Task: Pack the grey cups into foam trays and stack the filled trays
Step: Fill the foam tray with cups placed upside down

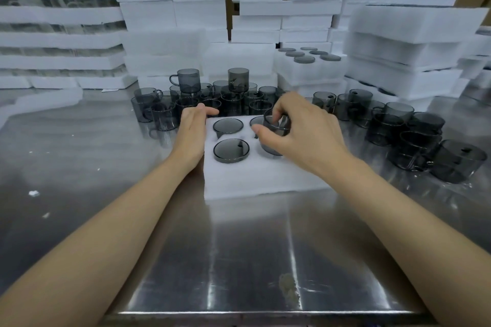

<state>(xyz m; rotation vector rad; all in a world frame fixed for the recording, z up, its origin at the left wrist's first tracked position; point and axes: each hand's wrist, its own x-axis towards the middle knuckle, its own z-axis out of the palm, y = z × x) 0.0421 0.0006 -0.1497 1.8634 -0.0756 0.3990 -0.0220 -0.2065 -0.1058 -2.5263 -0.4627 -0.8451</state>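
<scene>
At two o'clock on the foam tray (pixel 265 178), right hand (pixel 300 130) pinches a grey cup (pixel 276 125); left hand (pixel 192 133), fingers straight, braces nine o'clock. Tilted entry could snag, tearing foam.

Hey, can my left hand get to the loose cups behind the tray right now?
Probably yes: the left hand holds nothing, rests at the tray edge, and the cups stand just beyond its fingers, nothing between.

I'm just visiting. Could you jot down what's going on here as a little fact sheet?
Surface: shiny steel table
Tray: white foam tray, lying flat on it
Left hand: flat against tray's left edge
Right hand: grips translucent grey cup over tray
Seated cups: two plainly visible, left side
Loose cups: crowded behind and right
</scene>
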